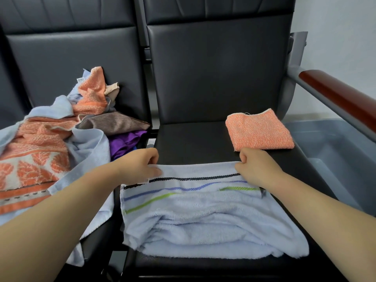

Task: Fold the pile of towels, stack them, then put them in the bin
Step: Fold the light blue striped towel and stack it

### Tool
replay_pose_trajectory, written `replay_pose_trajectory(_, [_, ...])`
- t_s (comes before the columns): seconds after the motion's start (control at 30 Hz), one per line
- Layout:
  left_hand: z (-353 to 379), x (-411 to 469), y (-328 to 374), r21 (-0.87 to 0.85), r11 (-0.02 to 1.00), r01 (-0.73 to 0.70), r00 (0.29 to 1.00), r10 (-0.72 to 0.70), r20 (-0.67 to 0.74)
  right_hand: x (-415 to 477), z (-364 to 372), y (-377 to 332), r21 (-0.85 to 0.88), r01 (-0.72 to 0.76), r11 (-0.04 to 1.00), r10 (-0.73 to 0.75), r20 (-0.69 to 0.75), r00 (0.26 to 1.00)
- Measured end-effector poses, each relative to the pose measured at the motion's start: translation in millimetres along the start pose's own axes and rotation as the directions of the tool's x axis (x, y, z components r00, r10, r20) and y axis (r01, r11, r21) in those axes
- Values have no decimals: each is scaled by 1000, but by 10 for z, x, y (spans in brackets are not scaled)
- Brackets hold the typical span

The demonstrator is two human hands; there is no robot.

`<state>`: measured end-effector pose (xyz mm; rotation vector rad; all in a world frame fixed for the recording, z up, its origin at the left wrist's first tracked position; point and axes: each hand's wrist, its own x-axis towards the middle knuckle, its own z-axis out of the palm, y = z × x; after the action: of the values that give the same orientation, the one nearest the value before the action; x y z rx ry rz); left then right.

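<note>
Now left hand [142, 163] and right hand [254, 165] seem to pinch the striped towel [203, 212]; its lumpy front could fold crooked.

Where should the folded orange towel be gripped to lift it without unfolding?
Grip the orange towel at its near edge, coming from the front with the right hand, which is beside it. It lies flat; a pale hem and loose thread show along its far edge, so the near edge is probably the fold.
</note>
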<state>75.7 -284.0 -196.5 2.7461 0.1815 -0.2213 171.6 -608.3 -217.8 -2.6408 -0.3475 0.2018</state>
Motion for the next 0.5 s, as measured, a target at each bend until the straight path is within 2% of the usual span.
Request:
replay_pose_trajectory(0.17, [-184, -141, -114, 4, 1000, -17, 998, 17, -54, -13, -62, 14, 28, -13, 1000, 14, -46, 999])
replay_pose_trajectory(0.5, [-277, -236, -333, -36, 994, 105, 991, -107, -75, -40, -42, 35, 76, -18, 997, 25, -91, 996])
